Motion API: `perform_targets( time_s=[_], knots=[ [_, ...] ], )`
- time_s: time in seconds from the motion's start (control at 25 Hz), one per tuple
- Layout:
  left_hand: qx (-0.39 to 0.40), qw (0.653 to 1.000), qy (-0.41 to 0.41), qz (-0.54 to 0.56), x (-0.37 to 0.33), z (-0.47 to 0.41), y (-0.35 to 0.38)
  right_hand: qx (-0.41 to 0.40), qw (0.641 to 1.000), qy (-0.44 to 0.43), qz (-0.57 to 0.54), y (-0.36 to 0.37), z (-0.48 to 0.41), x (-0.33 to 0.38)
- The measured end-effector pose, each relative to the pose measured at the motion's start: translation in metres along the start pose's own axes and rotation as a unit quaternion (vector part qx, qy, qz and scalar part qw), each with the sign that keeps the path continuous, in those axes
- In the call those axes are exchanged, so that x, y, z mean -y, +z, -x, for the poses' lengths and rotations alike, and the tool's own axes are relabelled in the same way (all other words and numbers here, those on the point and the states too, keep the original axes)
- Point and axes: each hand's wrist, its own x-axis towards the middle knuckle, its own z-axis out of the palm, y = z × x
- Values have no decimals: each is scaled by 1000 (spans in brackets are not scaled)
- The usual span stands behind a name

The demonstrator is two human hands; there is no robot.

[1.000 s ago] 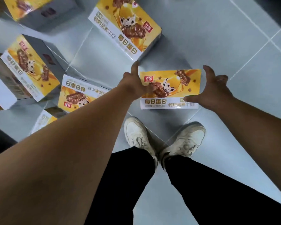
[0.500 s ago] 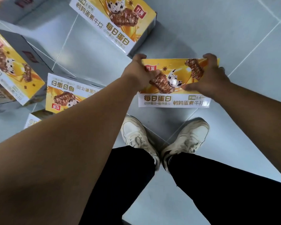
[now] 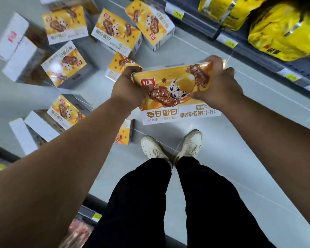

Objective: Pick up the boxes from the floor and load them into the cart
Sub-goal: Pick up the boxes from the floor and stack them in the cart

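Note:
An orange-and-white snack box (image 3: 175, 97) is up off the floor, held between both hands above my feet. My left hand (image 3: 128, 85) grips its left end and my right hand (image 3: 216, 85) grips its right end. Several more boxes of the same kind lie scattered on the grey tiled floor to the left and ahead, such as one box (image 3: 64, 66) at the left and another (image 3: 115, 32) farther off. No cart is in view.
A shop shelf (image 3: 243, 42) with yellow bags (image 3: 283, 31) and price tags runs along the right. A lower shelf edge (image 3: 89, 212) lies at the bottom left. My white shoes (image 3: 172, 149) stand on bare floor (image 3: 240, 158) below the held box.
Both hands closed on the box's ends and lifted it from the floor. The view swung up, bringing the right shelf and more scattered boxes into sight.

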Motion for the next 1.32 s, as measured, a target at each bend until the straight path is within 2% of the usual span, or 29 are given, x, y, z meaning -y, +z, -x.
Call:
perform_targets(
  time_s=[0.32,0.52,0.64,0.8,1.08,1.32],
  knots=[
    [37,989,140,-18,-154,166,-67,-87,996,8,-34,-181,153,51],
    [41,967,238,-86,-218,245,-52,-152,984,24,-85,-253,236,22],
    [69,952,275,-114,-243,286,-29,-186,975,31,-114,-282,276,-9],
    [103,926,337,-134,-269,347,31,-241,956,49,-162,-325,331,-77],
    [160,894,397,-128,-302,458,183,-308,931,105,-166,-396,420,-230],
    [257,845,444,-149,-348,543,331,-400,865,201,-227,-432,493,-357]
  ],
)
